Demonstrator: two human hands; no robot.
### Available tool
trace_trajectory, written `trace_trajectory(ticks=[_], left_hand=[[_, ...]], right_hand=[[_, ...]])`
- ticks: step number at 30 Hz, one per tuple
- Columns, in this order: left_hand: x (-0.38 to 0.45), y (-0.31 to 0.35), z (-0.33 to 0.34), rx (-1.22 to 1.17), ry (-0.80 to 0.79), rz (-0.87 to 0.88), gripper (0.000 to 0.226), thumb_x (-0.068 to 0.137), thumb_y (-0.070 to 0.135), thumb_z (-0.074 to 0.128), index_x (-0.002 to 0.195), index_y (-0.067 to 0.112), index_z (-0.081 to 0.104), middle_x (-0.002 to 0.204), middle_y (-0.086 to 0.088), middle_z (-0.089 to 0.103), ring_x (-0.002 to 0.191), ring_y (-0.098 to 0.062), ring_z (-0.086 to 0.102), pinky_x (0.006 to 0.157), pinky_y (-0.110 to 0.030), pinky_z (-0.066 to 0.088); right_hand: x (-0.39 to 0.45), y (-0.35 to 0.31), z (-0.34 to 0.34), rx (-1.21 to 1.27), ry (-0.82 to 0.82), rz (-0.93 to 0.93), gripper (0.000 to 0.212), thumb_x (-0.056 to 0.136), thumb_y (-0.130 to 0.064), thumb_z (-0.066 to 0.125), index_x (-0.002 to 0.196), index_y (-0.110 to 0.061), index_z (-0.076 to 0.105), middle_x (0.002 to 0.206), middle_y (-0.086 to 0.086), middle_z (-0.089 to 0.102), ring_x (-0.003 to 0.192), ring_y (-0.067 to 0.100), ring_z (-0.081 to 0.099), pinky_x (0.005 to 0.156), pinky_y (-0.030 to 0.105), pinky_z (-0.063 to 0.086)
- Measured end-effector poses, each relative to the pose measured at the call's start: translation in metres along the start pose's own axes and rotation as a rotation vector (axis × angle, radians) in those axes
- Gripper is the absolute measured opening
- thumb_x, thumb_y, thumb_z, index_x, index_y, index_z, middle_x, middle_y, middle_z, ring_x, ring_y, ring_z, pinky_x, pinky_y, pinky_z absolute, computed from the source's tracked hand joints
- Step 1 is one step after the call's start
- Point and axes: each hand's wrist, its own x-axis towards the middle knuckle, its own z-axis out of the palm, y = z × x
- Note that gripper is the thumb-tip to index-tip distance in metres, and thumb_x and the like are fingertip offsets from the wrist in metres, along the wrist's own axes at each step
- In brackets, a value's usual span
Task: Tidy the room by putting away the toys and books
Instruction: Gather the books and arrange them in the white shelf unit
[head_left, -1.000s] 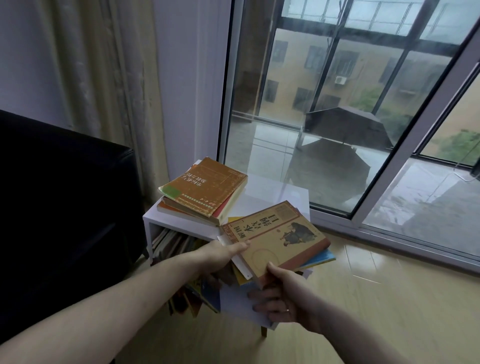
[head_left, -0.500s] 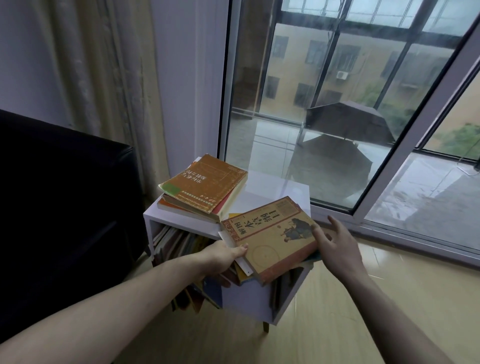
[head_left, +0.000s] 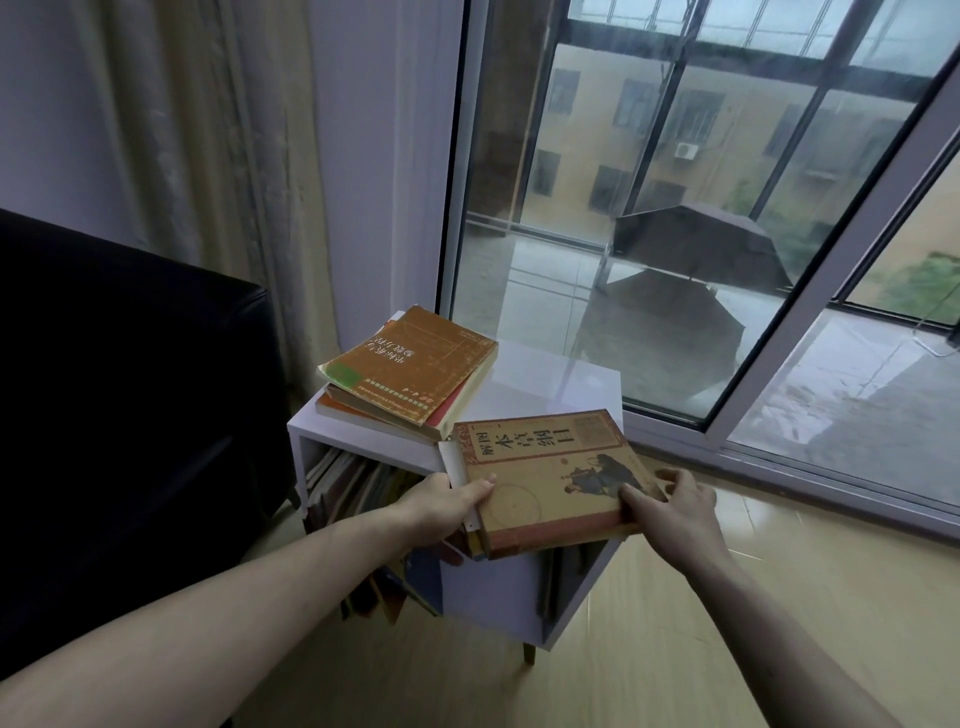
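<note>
Head view: at the centre of the frame stands a small white cube side table with open compartments (head_left: 363, 441). Its lower compartment (head_left: 353, 483) holds a row of thin books, some leaning; a second opening on its right face (head_left: 566, 577) shows more spines, too dark to tell apart. On the table top, toward the upper left, lies a short stack topped by an orange-brown paperback with a green corner patch (head_left: 410, 371). Lower right of that stack, a tan hardback with a red title band and a figure drawing (head_left: 545, 478) lies on a few thinner books over the table's near corner. The left hand (head_left: 441, 506) grasps its left edge, thumb on the cover. The right hand (head_left: 670, 506) grips its right edge, fingers curled.
</note>
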Motion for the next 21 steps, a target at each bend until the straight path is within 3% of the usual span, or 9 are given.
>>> trace_trajectory(ticks=[3,7,10,13,16,21], left_hand=[[0.0,0.0,-0.005,-0.046,-0.005,0.025,0.046,0.096,0.055,0.064,0.122,0.017,0.068,0.103,-0.002,0.079,0.085,-0.017,0.078,0.061,-0.023,0.059],[-0.009,-0.001,-0.014,-0.108,-0.06,0.037,0.041,0.093,0.048,0.071,0.12,0.017,0.069,0.105,-0.002,0.079,0.094,-0.018,0.077,0.078,-0.03,0.062],[-0.02,-0.003,-0.021,-0.074,-0.11,0.049,0.044,0.091,0.047,0.072,0.123,0.017,0.067,0.112,-0.004,0.077,0.103,-0.023,0.075,0.098,-0.046,0.059],[-0.039,0.005,-0.036,-0.048,-0.127,0.088,0.047,0.09,0.045,0.075,0.124,0.014,0.066,0.11,-0.005,0.078,0.101,-0.023,0.076,0.098,-0.046,0.059],[-0.065,0.014,-0.058,0.032,-0.068,0.152,0.041,0.09,0.042,0.076,0.122,0.021,0.061,0.105,-0.001,0.079,0.092,-0.017,0.078,0.083,-0.035,0.063],[-0.09,0.005,-0.087,0.107,-0.086,0.147,0.046,0.087,0.04,0.079,0.126,0.022,0.06,0.109,-0.002,0.078,0.097,-0.024,0.077,0.094,-0.05,0.06]], right_hand=[[0.001,0.008,-0.003,-0.089,-0.056,0.032,0.054,0.085,-0.051,0.06,0.129,-0.022,0.052,0.124,0.007,0.057,0.105,0.024,0.058,0.091,0.048,0.054],[-0.02,0.008,-0.011,-0.059,-0.293,0.088,0.036,0.103,-0.046,0.045,0.107,-0.011,0.054,0.094,0.009,0.06,0.074,0.019,0.055,0.061,0.028,0.043],[-0.043,0.011,-0.013,0.054,-0.49,0.185,0.05,0.107,-0.05,0.029,0.11,-0.009,0.057,0.08,0.009,0.06,0.063,0.015,0.051,0.049,0.02,0.037],[-0.054,0.012,-0.009,0.178,-0.59,0.271,0.061,0.104,-0.058,0.027,0.115,-0.009,0.062,0.086,0.016,0.073,0.068,0.021,0.064,0.05,0.022,0.046],[-0.067,0.007,0.007,0.321,-0.698,0.34,0.057,0.103,-0.057,0.031,0.121,-0.014,0.064,0.109,0.023,0.072,0.088,0.033,0.073,0.061,0.034,0.057],[-0.076,0.005,0.044,0.409,-0.897,0.449,0.047,0.103,-0.045,0.036,0.127,-0.015,0.063,0.121,0.026,0.069,0.105,0.043,0.071,0.072,0.046,0.062]])
